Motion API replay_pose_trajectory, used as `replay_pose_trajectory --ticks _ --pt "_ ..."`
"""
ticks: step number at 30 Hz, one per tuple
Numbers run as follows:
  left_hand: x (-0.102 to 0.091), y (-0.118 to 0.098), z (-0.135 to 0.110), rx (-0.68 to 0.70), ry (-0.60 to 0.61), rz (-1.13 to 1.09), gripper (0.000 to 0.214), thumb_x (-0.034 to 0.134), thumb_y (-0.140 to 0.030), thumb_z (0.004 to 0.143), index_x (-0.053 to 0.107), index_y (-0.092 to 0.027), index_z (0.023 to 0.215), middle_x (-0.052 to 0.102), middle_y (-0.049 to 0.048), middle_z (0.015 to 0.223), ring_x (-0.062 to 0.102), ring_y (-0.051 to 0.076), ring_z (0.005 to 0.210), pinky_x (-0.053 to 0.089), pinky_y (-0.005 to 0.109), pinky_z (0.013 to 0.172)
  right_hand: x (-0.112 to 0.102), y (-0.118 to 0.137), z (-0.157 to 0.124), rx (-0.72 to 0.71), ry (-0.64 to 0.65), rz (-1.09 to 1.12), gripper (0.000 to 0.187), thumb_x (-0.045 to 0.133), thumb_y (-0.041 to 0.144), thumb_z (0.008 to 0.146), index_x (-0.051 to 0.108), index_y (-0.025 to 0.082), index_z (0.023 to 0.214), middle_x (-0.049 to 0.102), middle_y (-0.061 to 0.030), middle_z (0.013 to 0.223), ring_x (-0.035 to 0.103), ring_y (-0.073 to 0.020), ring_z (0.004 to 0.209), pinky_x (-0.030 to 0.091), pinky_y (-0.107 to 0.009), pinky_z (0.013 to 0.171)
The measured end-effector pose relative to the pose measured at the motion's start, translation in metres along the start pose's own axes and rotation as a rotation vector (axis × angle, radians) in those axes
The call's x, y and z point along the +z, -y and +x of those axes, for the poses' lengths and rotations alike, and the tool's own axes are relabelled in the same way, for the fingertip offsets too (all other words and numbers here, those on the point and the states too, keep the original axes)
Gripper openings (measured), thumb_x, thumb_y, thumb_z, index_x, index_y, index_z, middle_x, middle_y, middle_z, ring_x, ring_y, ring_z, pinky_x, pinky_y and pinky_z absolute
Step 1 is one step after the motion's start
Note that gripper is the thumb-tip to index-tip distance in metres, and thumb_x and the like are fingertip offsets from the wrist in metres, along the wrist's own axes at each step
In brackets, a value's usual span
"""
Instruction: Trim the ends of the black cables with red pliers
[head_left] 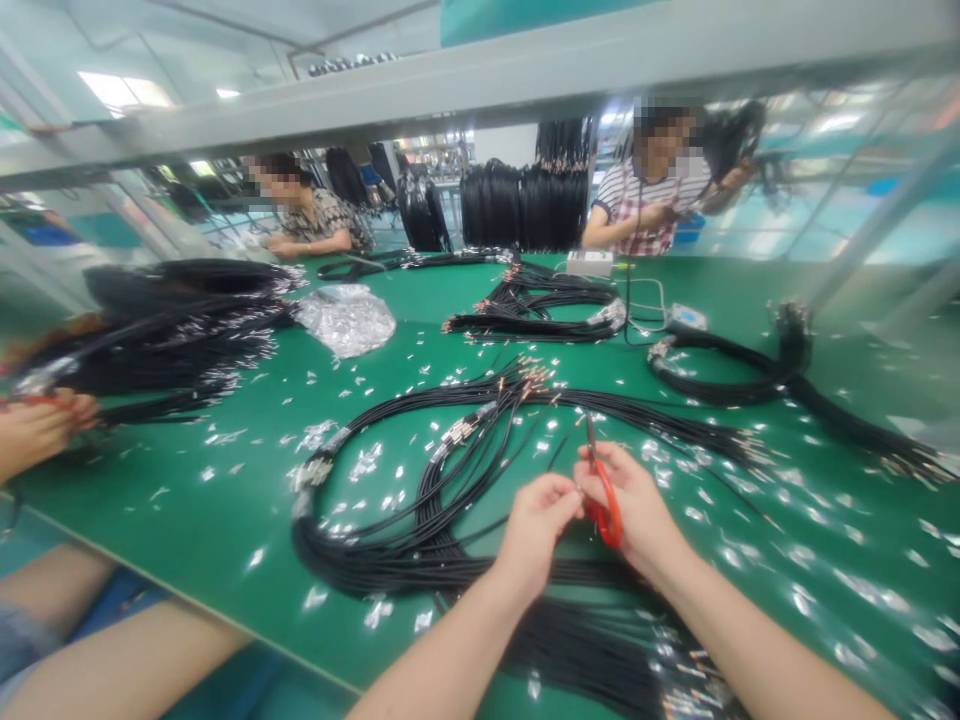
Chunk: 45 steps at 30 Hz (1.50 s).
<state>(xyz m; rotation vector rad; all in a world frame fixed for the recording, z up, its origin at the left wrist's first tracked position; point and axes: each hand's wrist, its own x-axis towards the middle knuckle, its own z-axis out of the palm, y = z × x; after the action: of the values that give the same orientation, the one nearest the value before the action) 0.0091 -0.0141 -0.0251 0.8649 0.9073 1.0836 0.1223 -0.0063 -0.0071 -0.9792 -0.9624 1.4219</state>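
Observation:
My right hand (639,512) is closed around red-handled scissors (609,518), whose dark blades point up and away from me. Close against it, my left hand (534,528) is pinched at the fingertips; what lies in the pinch is too small and hidden to make out. Beneath both hands, a looped bundle of black cables (352,568) with copper-coloured ends lies on the green table (225,530). Clear tape-like wrapping (311,475) binds the loop on its left side. Another bundle of black cables (585,650) passes under my forearms.
Small clear plastic scraps (367,460) litter the table. A clear plastic bag (349,320) and more cable coils (540,318) lie farther back. At left, a co-worker's hand (37,430) is beside a cable pile (172,330). Two people sit opposite under a grey beam (450,90).

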Motion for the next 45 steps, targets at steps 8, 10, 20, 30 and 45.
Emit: replay_pose_trajectory --ticks 8,10,20,30,45 --pt "-0.002 -0.017 0.001 0.052 -0.067 -0.105 0.023 0.062 -0.035 0.069 0.053 -0.013 0.068 0.046 -0.0027 0.056 0.040 0.007 0.047 0.028 0.021 0.045 -0.026 0.005 0.001 -0.326 0.047 -0.794 0.022 0.061 0.030 0.071 0.052 0.022 0.090 0.057 -0.0010 0.077 0.054 -0.0156 0.068 0.046 -0.029 0.065" --pt "-0.003 -0.022 0.001 0.042 -0.074 -0.150 0.024 0.063 -0.035 0.068 0.052 -0.013 0.068 0.046 -0.0032 0.056 0.038 0.005 0.044 0.025 0.020 0.041 -0.030 0.008 0.000 -0.329 0.118 -0.947 0.022 0.063 0.029 0.070 0.052 0.023 0.088 0.053 0.0017 0.069 0.051 -0.0144 0.061 0.045 -0.028 0.060" --pt "-0.007 -0.018 0.003 0.015 0.000 -0.199 0.028 0.065 -0.035 0.065 0.049 -0.013 0.064 0.045 -0.0034 0.055 0.034 0.003 0.042 0.019 0.019 0.039 -0.034 0.005 0.001 -0.395 0.244 -1.082 0.024 0.062 0.024 0.071 0.055 0.023 0.093 0.057 -0.0015 0.074 0.053 -0.0169 0.065 0.046 -0.030 0.061" --pt "-0.008 -0.016 0.004 -0.013 0.031 -0.185 0.021 0.064 -0.030 0.066 0.050 -0.013 0.065 0.045 -0.0033 0.053 0.034 0.003 0.041 0.017 0.020 0.040 -0.034 0.015 0.000 -0.476 0.314 -1.205 0.024 0.056 0.026 0.078 0.059 0.022 0.101 0.062 -0.0048 0.076 0.054 -0.0202 0.072 0.045 -0.033 0.066" --pt "-0.007 -0.020 0.001 0.117 -0.080 -0.110 0.019 0.062 -0.030 0.071 0.053 -0.013 0.069 0.048 -0.0028 0.057 0.039 0.005 0.045 0.024 0.020 0.044 -0.038 0.020 0.009 -0.171 0.047 -0.686 0.024 0.068 0.035 0.065 0.063 0.020 0.084 0.060 0.0005 0.062 0.053 -0.0149 0.054 0.044 -0.028 0.054"
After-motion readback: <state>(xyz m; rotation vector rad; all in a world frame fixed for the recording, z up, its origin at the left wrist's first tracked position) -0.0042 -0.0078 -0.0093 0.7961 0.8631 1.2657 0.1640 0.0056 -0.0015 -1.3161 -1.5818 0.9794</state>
